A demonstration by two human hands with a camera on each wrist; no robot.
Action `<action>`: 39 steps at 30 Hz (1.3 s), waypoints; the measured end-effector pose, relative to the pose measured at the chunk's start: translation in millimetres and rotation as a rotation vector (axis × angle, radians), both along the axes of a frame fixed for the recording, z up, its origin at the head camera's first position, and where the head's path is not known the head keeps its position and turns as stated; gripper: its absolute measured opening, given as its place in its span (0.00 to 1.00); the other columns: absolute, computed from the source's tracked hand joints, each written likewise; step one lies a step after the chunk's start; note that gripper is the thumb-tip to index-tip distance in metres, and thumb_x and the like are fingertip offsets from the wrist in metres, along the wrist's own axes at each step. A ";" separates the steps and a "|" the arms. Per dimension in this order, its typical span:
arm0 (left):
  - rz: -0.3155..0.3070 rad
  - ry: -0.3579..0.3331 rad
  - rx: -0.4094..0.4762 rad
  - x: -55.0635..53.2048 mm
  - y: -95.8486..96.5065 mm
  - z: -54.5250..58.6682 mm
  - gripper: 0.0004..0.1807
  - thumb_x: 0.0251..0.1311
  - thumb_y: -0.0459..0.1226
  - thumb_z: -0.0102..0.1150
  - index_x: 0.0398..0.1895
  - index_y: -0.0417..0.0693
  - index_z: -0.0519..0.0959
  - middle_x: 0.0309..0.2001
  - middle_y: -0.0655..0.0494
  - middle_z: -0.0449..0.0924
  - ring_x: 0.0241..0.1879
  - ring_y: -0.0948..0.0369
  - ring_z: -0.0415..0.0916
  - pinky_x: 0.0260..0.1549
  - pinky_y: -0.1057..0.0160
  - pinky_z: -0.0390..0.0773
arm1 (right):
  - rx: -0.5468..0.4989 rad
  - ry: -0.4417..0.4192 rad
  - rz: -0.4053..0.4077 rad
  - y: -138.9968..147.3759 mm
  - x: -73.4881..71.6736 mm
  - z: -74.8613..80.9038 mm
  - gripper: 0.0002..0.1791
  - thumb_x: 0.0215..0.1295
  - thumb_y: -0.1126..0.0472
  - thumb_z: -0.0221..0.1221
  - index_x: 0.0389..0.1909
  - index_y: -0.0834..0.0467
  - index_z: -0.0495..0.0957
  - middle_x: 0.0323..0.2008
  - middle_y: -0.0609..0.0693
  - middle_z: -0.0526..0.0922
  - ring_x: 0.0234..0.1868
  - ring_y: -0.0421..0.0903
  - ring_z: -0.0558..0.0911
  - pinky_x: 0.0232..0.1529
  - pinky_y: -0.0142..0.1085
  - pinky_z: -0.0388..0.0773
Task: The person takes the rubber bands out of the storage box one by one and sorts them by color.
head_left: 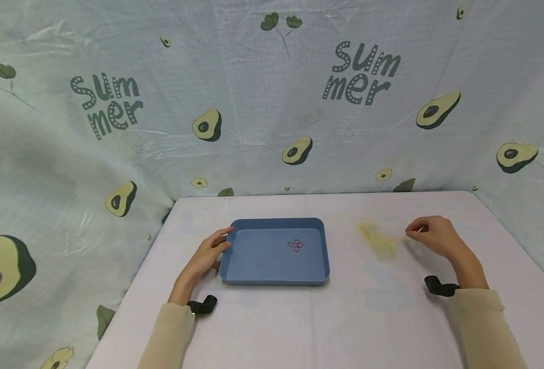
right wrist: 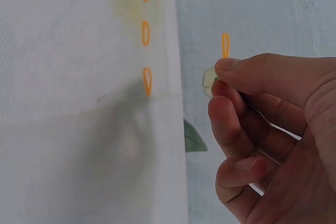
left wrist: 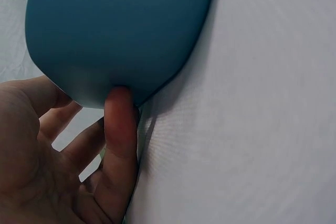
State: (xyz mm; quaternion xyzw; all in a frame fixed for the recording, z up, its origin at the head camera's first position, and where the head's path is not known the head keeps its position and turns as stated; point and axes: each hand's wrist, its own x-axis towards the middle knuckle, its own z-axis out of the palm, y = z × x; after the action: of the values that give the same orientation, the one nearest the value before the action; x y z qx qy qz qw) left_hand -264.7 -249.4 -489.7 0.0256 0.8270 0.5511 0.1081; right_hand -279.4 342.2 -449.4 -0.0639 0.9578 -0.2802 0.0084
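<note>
My left hand (head_left: 205,254) holds the left edge of a shallow blue tray (head_left: 272,281), fingertips at the rim. In the left wrist view, the thumb (left wrist: 119,121) presses the outer wall of the tray (left wrist: 121,30); the other fingertips are hidden behind it. Several small red loops (head_left: 296,245) lie in the tray, right of its middle. My right hand (head_left: 434,234), raised above the table's right side, pinches a small orange rubber band (right wrist: 225,45) between thumb and forefinger. Three more orange rubber bands (right wrist: 146,34) lie in a row on the table.
A pale cloth covers the table (head_left: 281,328), with a yellowish print (head_left: 377,241) between the tray and my right hand. Behind it hangs a curtain (head_left: 253,66) printed with avocados. Black wrist cameras (head_left: 203,305) sit on both wrists.
</note>
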 end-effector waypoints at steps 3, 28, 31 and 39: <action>-0.011 0.003 0.005 -0.1 -0.6 -1.5 0.28 0.78 0.40 0.50 0.79 0.60 0.65 0.79 0.36 0.58 0.75 0.37 0.62 0.27 0.58 0.81 | 0.005 -0.020 -0.016 5.1 2.7 -3.7 0.12 0.70 0.58 0.64 0.42 0.64 0.86 0.38 0.58 0.87 0.35 0.46 0.81 0.33 0.38 0.76; -0.029 0.023 0.002 2.5 -6.7 -4.1 0.28 0.78 0.40 0.50 0.79 0.59 0.65 0.79 0.35 0.60 0.73 0.36 0.65 0.28 0.58 0.82 | 0.032 -0.098 -0.118 22.4 10.8 -26.3 0.13 0.67 0.60 0.63 0.41 0.68 0.85 0.33 0.57 0.86 0.32 0.46 0.80 0.33 0.36 0.74; -0.030 0.022 -0.001 1.6 -6.4 -3.7 0.28 0.78 0.40 0.51 0.79 0.59 0.65 0.79 0.36 0.60 0.73 0.37 0.65 0.27 0.59 0.81 | 0.036 -0.115 -0.142 24.7 12.0 -26.5 0.13 0.68 0.59 0.63 0.42 0.67 0.85 0.34 0.58 0.86 0.33 0.48 0.80 0.33 0.37 0.73; -0.027 0.021 -0.006 0.6 -7.1 -2.6 0.28 0.78 0.41 0.51 0.79 0.59 0.65 0.79 0.36 0.59 0.73 0.37 0.65 0.28 0.58 0.81 | 0.046 -0.113 -0.161 26.9 12.1 -29.1 0.15 0.69 0.57 0.60 0.43 0.66 0.85 0.35 0.58 0.86 0.36 0.51 0.79 0.33 0.36 0.71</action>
State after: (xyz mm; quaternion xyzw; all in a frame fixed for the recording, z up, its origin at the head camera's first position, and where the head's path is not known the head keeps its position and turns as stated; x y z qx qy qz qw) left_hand -264.1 -256.4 -492.3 0.0426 0.8292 0.5470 0.1069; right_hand -267.4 369.1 -478.5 0.0292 0.9640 -0.2609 0.0412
